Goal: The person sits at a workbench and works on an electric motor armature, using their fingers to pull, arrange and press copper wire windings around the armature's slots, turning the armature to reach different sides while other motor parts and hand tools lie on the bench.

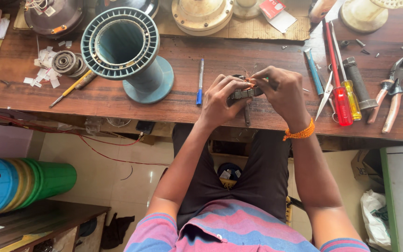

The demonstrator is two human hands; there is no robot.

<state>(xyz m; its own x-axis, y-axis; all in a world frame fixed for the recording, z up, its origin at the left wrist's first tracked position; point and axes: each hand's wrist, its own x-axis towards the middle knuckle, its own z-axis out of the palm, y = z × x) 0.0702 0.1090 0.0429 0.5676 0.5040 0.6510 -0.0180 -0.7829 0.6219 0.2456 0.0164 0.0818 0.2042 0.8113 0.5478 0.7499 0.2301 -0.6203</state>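
Note:
Both my hands meet over the wooden workbench (117,93), holding a small dark metal motor core (243,93) with copper-coloured wire on it. My left hand (220,100) grips its left side from below. My right hand (281,91) pinches the wire at the core's top right; an orange thread band sits on that wrist. Much of the core is hidden by my fingers.
A large teal winding spool (127,51) lies left of my hands, with a blue pen (200,81) between. To the right lie scissors (325,95), a red screwdriver (339,74), a yellow screwdriver (348,81) and pliers (392,93). Stacked coloured buckets (19,184) sit lower left.

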